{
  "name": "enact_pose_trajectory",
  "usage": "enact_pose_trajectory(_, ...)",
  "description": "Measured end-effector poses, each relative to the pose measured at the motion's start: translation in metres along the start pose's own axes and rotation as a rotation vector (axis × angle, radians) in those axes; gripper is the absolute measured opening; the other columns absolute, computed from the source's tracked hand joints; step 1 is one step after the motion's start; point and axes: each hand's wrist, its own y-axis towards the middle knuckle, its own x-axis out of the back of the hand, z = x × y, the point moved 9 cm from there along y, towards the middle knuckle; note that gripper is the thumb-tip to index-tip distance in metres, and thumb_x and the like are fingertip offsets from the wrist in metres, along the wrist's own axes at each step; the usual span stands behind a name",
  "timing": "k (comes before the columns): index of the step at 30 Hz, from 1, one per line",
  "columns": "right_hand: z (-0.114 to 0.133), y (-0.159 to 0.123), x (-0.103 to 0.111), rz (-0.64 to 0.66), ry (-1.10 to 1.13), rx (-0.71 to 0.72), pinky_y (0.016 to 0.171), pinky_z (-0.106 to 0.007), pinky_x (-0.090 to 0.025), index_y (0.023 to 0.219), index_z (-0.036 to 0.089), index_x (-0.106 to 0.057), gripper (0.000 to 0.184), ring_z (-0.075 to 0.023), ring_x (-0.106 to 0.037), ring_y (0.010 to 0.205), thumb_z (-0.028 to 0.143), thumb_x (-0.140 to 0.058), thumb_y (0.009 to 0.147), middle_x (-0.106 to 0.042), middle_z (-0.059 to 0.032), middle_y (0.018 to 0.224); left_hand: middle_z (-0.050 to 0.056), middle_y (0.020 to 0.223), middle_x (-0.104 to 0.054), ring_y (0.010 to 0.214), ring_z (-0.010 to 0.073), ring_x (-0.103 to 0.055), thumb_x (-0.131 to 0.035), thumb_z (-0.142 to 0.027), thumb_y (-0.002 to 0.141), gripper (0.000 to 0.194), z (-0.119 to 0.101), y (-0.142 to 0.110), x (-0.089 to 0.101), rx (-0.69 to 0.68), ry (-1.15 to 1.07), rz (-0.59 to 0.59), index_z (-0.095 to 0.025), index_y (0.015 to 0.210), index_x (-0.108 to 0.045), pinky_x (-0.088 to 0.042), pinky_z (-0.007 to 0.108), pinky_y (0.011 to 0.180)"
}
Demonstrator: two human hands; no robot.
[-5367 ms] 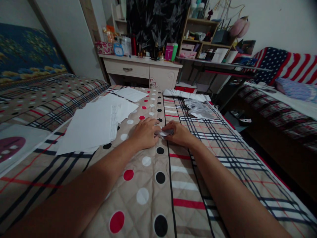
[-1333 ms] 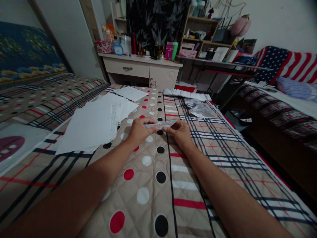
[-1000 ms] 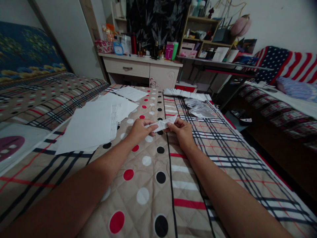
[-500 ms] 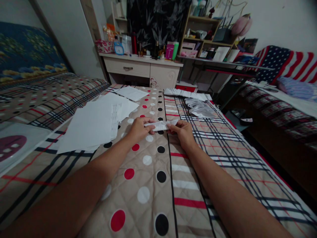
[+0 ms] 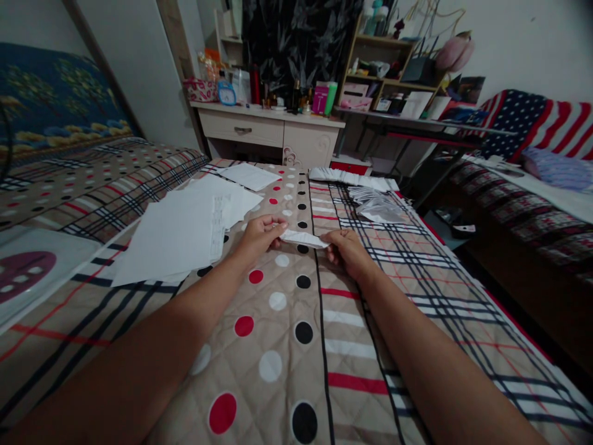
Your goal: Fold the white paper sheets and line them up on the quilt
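Note:
A narrow folded strip of white paper (image 5: 303,238) spans the gap between my two hands, a little above the patterned bedspread (image 5: 278,371). My left hand (image 5: 264,235) pinches its left end between thumb and fingers. At the opposite end, my right hand (image 5: 346,250) grips the strip the same way, fingers curled under. Left of my hands lies a spread stack of white paper sheets (image 5: 167,235), some with faint print along one edge. Beyond my right hand rest several folded paper pieces (image 5: 375,204) in a fanned bunch, and a long row of folded paper (image 5: 352,178).
A clear plastic bag with a purple print (image 5: 28,275) lies at the left edge. A white dresser (image 5: 241,127) with bottles and a blue clock (image 5: 227,93) stands beyond the bed. On the right are a desk shelf (image 5: 384,80) and a second bed with a flag-patterned cloth (image 5: 519,123).
My right hand has shifted its grip to the strip's right end, with its thumb no longer over the middle. The strip now tilts down to the right. The view has shifted slightly.

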Motion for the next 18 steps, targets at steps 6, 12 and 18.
enact_pose_trajectory(6,0.005,0.001,0.002,-0.094,-0.075,0.114,0.037,-0.02,-0.03,0.06,0.016,-0.061,0.034,-0.0084,-0.044,0.04,0.046,-0.062,0.077,-0.056,0.0004,0.047,-0.003,0.055,-0.061,0.037,0.0027,-0.043,-0.065,-0.018,0.074,0.015,0.001,-0.003,0.006,0.092,-0.054,-0.119,-0.011,0.086,-0.07,-0.028,0.014,0.037)
enact_pose_trajectory(12,0.035,-0.011,-0.002,-0.153,-0.236,0.503,0.066,-0.027,-0.05,0.101,0.021,-0.068,0.04,-0.0205,-0.063,0.093,0.039,-0.078,0.067,-0.069,-0.0062,0.104,-0.004,0.049,-0.056,0.037,0.0032,-0.044,-0.062,-0.01,0.074,0.012,0.005,-0.003,0.014,0.128,-0.082,-0.225,-0.011,0.083,-0.069,-0.028,0.014,0.038)
enact_pose_trajectory(18,0.049,-0.022,-0.014,-0.113,-0.405,0.722,0.069,-0.03,-0.049,0.091,0.023,-0.072,0.017,-0.0198,-0.064,0.089,0.026,-0.075,0.074,-0.071,-0.0035,0.093,-0.004,0.046,-0.053,0.036,0.003,-0.04,-0.059,-0.01,0.076,0.012,0.006,-0.003,0.011,0.171,-0.063,-0.195,-0.011,0.084,-0.068,-0.026,0.014,0.038)
